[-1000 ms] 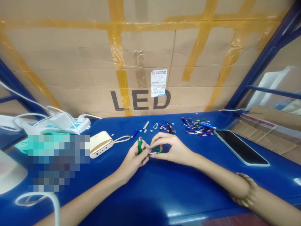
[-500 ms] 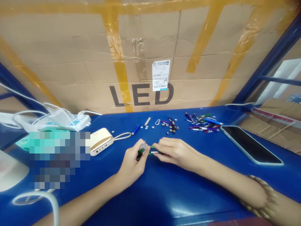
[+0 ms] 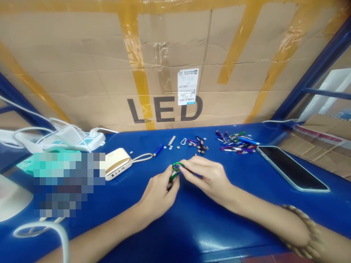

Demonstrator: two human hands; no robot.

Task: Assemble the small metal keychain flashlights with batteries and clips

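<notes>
My left hand (image 3: 158,190) is closed around a small green flashlight (image 3: 173,177), whose lower part is hidden by the fingers. A green carabiner (image 3: 175,164) shows at the flashlight's upper end. My right hand (image 3: 210,176) pinches the carabiner between thumb and fingertips; whether it is joined to the flashlight I cannot tell. Beyond the hands lie a blue tube (image 3: 158,150), a silver cylinder (image 3: 171,141), a silver carabiner (image 3: 183,141), a purple carabiner (image 3: 193,142), a black flashlight (image 3: 201,146) and several small button cells (image 3: 178,148).
A pile of coloured flashlights with carabiners (image 3: 236,142) lies at the back right, beside a phone (image 3: 293,168). On the left are a cream power bank (image 3: 118,164), a power strip (image 3: 94,140) and white cables. A large cardboard box (image 3: 104,73) stands behind the blue table (image 3: 164,237).
My left hand has tilted the flashlight, so its round end no longer faces me. My right fingers have shifted up, and the green carabiner now shows above the left fingers.
</notes>
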